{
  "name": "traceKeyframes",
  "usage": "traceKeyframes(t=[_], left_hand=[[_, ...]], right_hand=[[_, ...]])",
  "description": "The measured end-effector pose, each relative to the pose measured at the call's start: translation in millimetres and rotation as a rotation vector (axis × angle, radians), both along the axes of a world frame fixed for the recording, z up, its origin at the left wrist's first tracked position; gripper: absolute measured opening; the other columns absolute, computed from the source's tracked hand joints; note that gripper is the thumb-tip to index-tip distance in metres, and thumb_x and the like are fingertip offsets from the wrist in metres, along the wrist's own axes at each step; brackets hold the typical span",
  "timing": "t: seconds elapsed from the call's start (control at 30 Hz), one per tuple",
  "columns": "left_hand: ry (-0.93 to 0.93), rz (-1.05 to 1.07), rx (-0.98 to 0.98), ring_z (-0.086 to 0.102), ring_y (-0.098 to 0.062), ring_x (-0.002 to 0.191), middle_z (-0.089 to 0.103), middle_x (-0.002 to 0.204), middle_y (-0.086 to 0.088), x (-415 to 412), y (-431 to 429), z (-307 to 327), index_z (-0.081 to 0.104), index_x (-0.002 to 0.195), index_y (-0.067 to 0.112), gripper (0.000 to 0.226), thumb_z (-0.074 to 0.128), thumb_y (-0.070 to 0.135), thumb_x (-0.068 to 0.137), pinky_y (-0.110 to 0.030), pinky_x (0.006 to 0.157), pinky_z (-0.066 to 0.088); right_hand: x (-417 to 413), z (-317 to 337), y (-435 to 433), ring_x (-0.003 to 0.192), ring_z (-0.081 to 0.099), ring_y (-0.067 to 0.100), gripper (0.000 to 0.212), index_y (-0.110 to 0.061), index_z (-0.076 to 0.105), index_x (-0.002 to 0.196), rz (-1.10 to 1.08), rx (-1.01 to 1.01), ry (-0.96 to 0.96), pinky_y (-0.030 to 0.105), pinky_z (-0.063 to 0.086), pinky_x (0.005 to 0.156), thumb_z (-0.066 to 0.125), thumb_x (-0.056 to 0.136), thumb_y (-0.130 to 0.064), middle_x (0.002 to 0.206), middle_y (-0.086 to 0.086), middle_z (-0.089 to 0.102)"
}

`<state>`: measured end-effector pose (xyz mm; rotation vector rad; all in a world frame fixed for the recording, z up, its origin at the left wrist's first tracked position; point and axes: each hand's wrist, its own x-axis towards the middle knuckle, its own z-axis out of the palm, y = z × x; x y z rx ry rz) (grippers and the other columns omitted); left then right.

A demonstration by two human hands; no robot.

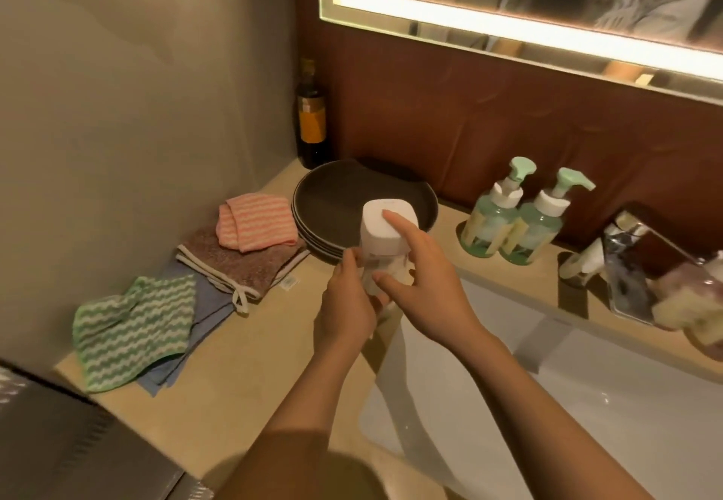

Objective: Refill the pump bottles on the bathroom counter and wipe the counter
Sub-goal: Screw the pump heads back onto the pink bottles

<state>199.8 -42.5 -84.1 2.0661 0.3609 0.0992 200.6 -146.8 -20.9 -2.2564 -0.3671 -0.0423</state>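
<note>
Matt white plastic cap (387,225), glossy clear pump bottles (512,225), woven cloths (133,327), matt dark plates (336,202), shiny metal faucet (641,249)

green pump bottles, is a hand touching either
No, the green pump bottles stand untouched; left hand and right hand are on the white-topped bottle.
</note>
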Motion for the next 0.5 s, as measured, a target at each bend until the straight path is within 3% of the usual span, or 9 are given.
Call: traceKeyframes(t=[0.2,0.37,0.5], left_hand=[[-0.029,-0.039,0.057,0.056,-0.022,0.111,0.056,0.126,0.003,27,-12,-4,0.039,0.126,0.032,0.043,0.06,0.023,0.089,-0.048,0.087,0.054],[-0.028,-0.054,0.109,0.056,-0.024,0.111,0.056,0.127,-0.002,36,-12,-5,0.039,0.129,0.022,0.05,0.064,0.017,0.086,-0.041,0.089,0.052],[-0.008,-0.062,0.098,0.056,-0.024,0.115,0.054,0.133,-0.004,37,-12,-7,0.028,0.14,0.021,0.064,0.064,0.017,0.087,-0.041,0.091,0.052]], right_hand=[[21,-4,-9,0.129,0.039,0.015,0.076,-0.045,0.024,0.14,-0.057,-0.006,-0.017,0.024,0.043,0.094,0.067,0.085,-0.016,0.149,-0.005,0.03],[29,-8,-7,0.131,0.037,0.016,0.076,-0.042,0.023,0.141,-0.073,-0.012,-0.016,0.015,0.036,0.084,0.066,0.085,-0.014,0.15,-0.004,0.027],[30,-7,-8,0.134,0.033,0.016,0.081,-0.042,0.017,0.143,-0.047,-0.001,-0.016,0.019,0.036,0.093,0.067,0.085,-0.014,0.152,-0.004,0.025]])
